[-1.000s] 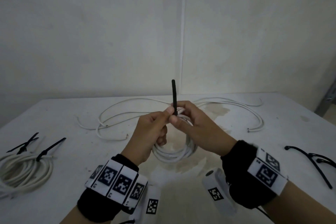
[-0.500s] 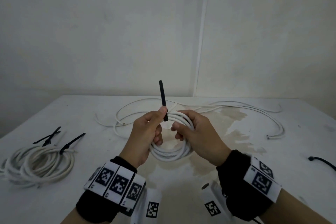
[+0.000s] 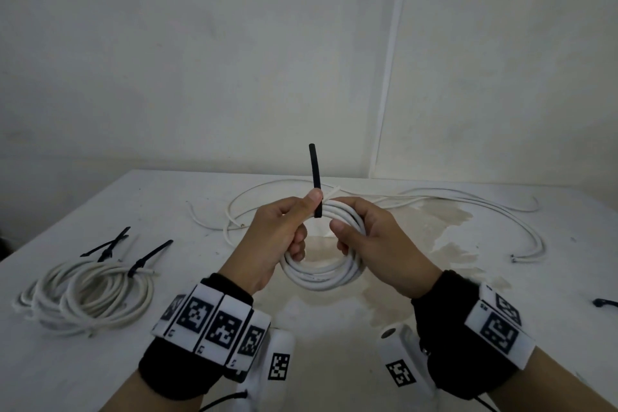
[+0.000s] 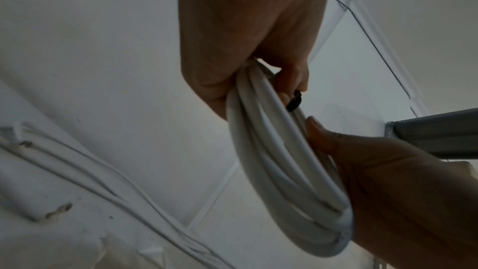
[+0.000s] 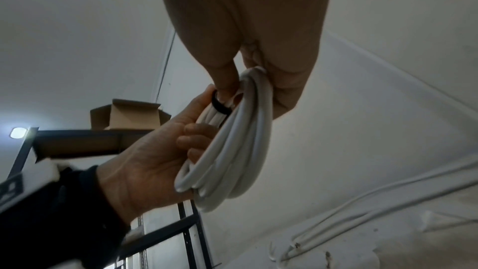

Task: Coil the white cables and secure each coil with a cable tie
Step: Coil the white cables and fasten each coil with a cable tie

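Both hands (image 3: 334,234) on one coil (image 3: 322,273), one tie (image 3: 315,177)

Setting: plain storeroom or workshop corner. Evidence: bare, scuffed white walls (image 3: 200,60) meeting at a corner behind a stained white table (image 3: 434,294); dark metal slotted-angle shelving (image 5: 77,142) carrying an open cardboard box (image 5: 129,116), with a small wall lamp (image 5: 18,132) glowing beside it. Stock on the table: loose white cables (image 3: 468,207), tied white coils (image 3: 87,294) and spare black cable ties (image 3: 107,244).
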`<action>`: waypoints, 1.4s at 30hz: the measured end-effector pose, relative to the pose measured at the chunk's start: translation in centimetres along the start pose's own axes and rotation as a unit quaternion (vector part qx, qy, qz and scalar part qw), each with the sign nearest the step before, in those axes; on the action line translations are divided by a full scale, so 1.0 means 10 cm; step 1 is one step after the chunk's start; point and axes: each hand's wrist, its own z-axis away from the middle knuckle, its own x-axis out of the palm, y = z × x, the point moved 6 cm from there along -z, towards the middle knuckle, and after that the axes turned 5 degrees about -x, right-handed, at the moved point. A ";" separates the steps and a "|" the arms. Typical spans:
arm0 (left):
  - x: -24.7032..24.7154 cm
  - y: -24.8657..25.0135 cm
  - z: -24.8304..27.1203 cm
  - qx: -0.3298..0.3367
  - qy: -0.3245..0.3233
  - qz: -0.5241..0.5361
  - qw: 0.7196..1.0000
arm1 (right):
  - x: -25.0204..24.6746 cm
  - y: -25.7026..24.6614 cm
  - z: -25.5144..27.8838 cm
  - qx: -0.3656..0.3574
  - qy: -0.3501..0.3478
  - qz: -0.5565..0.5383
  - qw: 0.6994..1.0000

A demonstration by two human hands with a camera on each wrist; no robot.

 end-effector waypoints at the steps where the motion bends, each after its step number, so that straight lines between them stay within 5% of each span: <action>1: 0.00 0.01 0.00 0.000 0.000 -0.003 1.000 | 0.00 -0.02 -0.01 -0.005 -0.010 0.000 1.000; 15: -0.06 -0.08 0.00 -0.023 -0.030 0.004 0.999 | 0.07 0.06 0.03 -0.028 -0.020 0.034 0.999; 27: -0.56 -0.21 0.22 -0.024 -0.023 -0.026 0.999 | 0.27 0.24 -0.10 0.020 0.059 -0.025 0.998; 42: -1.53 -0.38 0.47 -0.049 0.120 -0.105 0.986 | 1.27 0.40 -0.17 0.139 -0.145 0.030 0.979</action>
